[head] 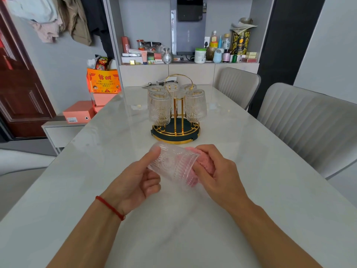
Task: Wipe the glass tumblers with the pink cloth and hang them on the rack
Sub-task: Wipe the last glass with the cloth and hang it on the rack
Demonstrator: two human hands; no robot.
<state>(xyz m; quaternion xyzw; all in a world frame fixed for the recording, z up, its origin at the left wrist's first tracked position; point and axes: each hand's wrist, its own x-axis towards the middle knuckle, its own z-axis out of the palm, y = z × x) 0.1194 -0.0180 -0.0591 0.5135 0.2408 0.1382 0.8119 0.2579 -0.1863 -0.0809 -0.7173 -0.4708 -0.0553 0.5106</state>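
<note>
A ribbed glass tumbler (171,163) lies on its side in the air above the white table (96,171). My left hand (139,179) grips its base end, thumb along the top. My right hand (214,171) holds the pink cloth (204,163), which is pushed into the tumbler's open mouth. Behind them stands the gold rack (176,130) with a dark round base. Several ribbed tumblers (159,108) hang upside down on its pegs.
Two grey padded chairs (309,120) stand along the table's right side. A low cabinet with orange boxes (79,113) is at the left. A cluttered shelf (193,55) fills the far wall behind the table.
</note>
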